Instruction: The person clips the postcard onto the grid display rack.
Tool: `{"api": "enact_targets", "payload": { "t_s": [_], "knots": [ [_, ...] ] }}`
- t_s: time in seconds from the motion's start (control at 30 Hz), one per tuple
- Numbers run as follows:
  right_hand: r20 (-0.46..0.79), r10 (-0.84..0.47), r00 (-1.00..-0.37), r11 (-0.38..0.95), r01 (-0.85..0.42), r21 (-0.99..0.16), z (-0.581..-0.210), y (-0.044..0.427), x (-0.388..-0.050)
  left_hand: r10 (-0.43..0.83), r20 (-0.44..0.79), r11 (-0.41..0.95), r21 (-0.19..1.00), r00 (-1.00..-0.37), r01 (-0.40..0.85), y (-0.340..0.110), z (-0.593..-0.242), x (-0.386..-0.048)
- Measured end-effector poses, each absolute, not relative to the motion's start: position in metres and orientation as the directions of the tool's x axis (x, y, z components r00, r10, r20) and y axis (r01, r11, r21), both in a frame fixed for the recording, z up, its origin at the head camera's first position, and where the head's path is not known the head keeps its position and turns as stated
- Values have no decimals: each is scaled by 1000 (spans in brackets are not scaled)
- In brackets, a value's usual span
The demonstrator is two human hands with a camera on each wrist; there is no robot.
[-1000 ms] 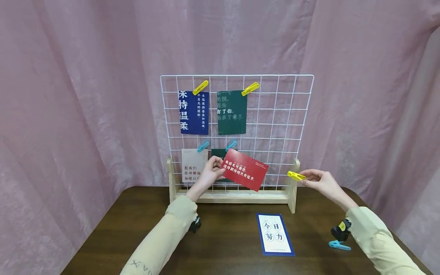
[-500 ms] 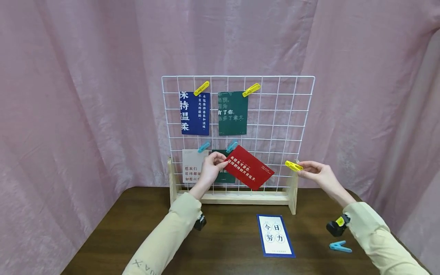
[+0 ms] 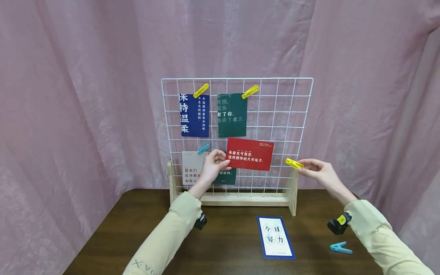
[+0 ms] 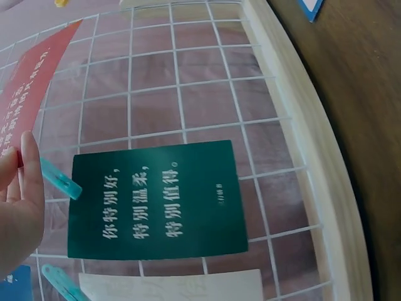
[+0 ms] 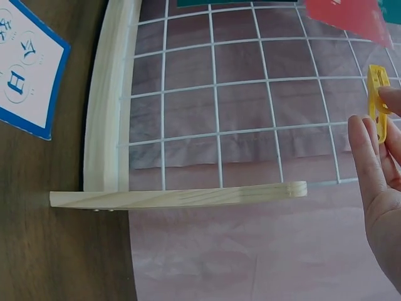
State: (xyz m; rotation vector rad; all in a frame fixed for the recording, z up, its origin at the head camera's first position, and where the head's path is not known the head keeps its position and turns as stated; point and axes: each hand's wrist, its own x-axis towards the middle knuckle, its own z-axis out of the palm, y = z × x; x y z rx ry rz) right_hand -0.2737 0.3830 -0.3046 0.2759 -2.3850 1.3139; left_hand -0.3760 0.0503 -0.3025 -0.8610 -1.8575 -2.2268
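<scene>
My left hand (image 3: 214, 168) pinches the left edge of a red card (image 3: 250, 154) with white writing, held level in front of the wire grid (image 3: 286, 126). In the head view this card hides the upper part of a lower green card (image 4: 156, 200), which the left wrist view shows hanging from a blue clothespin (image 4: 61, 179). To the right, my right hand (image 3: 321, 172) grips a yellow clothespin (image 3: 294, 163) between thumb and fingers near the stand's right post. The same clothespin (image 5: 378, 103) stands apart from the red card (image 5: 357, 20) in the right wrist view.
Yellow clothespins hold a blue card (image 3: 194, 116) and an upper green card (image 3: 232, 116). A pale card (image 3: 190, 168) hangs below. On the brown table (image 3: 144, 225) lie a blue-bordered white card (image 3: 276, 236) and a spare blue clothespin (image 3: 340, 247). The grid's wooden base (image 3: 244, 200) stands behind.
The red card has turned from a downward slant to nearly level and risen slightly. My right hand has moved up and left a little with the yellow clothespin.
</scene>
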Motion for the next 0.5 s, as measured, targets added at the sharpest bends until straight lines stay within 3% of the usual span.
{"api": "enact_targets", "payload": {
  "t_s": [0.5],
  "knots": [
    [536, -3, -844, 569, -442, -693, -262, 381, -276, 245, 576, -308, 809, -780, 501, 65, -278, -380]
  ]
}}
